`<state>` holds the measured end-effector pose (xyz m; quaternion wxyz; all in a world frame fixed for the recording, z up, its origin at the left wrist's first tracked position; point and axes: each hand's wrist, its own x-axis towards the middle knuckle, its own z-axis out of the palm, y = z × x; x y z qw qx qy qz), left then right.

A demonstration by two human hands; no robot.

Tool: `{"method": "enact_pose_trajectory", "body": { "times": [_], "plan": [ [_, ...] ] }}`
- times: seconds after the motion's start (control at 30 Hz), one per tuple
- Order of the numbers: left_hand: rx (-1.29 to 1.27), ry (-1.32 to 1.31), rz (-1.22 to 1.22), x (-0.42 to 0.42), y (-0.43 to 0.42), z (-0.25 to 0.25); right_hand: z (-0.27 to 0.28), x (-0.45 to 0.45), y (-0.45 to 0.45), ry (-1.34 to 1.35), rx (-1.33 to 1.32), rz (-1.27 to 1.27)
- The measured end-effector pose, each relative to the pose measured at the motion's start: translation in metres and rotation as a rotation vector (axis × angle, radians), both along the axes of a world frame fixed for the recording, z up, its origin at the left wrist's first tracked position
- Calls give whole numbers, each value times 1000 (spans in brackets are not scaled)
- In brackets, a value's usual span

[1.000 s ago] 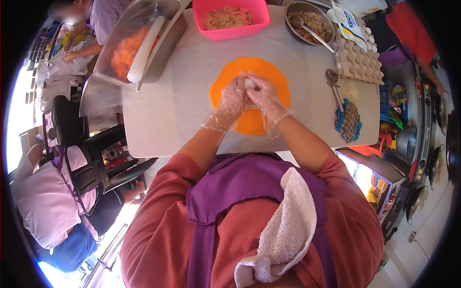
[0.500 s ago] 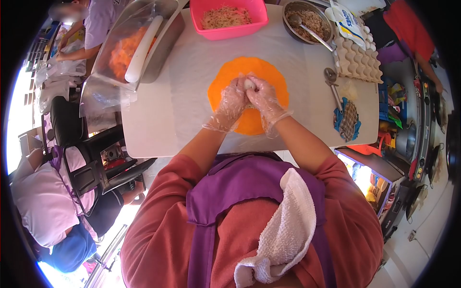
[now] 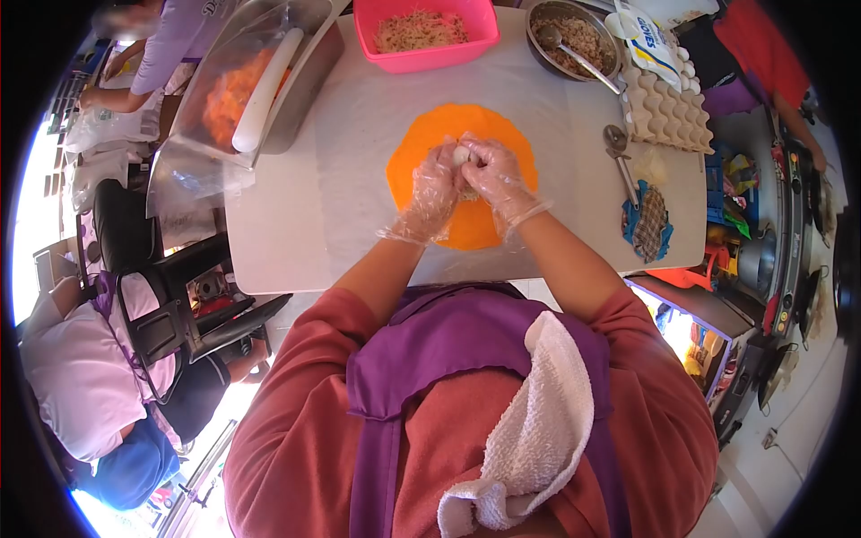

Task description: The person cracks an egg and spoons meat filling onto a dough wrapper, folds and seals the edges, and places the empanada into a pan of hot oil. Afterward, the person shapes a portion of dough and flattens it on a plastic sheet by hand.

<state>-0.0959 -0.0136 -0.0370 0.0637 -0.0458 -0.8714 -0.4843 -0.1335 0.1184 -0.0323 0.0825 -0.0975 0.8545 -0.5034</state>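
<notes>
Both my hands wear clear plastic gloves and meet over a round, flat orange sheet (image 3: 457, 118) lying on the table. Between the fingertips of my left hand (image 3: 432, 184) and my right hand (image 3: 496, 179) is a small white egg (image 3: 462, 155), mostly covered by the fingers. Both hands are closed around it, thumbs close together. Just below the egg, a bit of pale shredded filling (image 3: 469, 194) shows on the orange sheet, largely hidden by my hands.
At the back stand a pink basin (image 3: 430, 58) of shredded filling and a steel bowl (image 3: 574, 45) with a spoon. A metal pan (image 3: 309, 85) with orange contents sits left. On the right are an egg tray (image 3: 668, 112), a metal utensil (image 3: 619, 152) and a cloth (image 3: 647, 224). Other people are nearby.
My hands stay over the orange sheet with the egg, their fingers shifting slightly around it. At the upper left, another person's arm has moved a little.
</notes>
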Motion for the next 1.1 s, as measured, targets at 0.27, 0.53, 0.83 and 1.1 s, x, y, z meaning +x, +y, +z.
{"method": "enact_pose_trajectory", "body": {
  "times": [0.27, 0.53, 0.83, 1.1],
  "plan": [
    [18, -38, 48, -2, -5, -10, -12, -6, 6, -193, -66, 13],
    [82, -105, 17, -2, -11, -11, -18, -10, 14, -305, -273, 50],
    [35, 30, 38, 0, -11, -18, -17, -11, 19, -344, -240, 105],
    [75, -88, 3, 2, -13, -11, -13, -11, 21, -303, -207, 120]
  ]
}}
